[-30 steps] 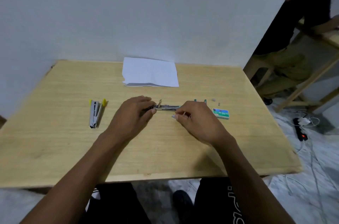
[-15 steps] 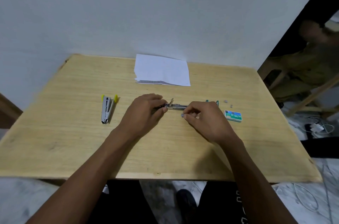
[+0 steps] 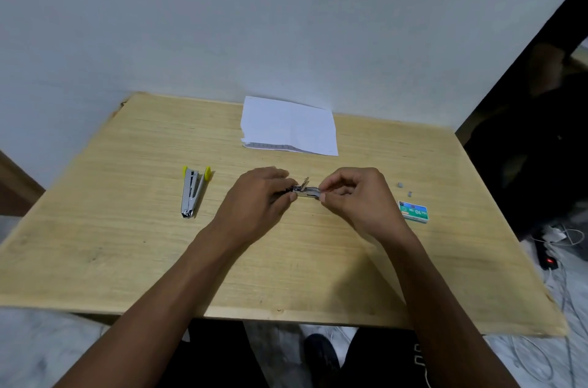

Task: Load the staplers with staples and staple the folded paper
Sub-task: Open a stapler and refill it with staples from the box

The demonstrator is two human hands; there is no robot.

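Head view: yellow stapler [image 3: 192, 192] lies splayed open near the left edge of the desk [image 3: 127, 244], long axis front to back, yellow tips toward the wall [image 3: 222, 22]. At desk centre, second stapler [image 3: 307, 192] has its long axis left to right; which end leads cannot be told. Paper [image 3: 289, 127] lies at the back edge, box [image 3: 413, 212] near the right edge. Desk is wood; wall is plain. Left hand [image 3: 257, 197] pinches the stapler's left end. Right hand [image 3: 356, 197] curls its fingers round the right end.
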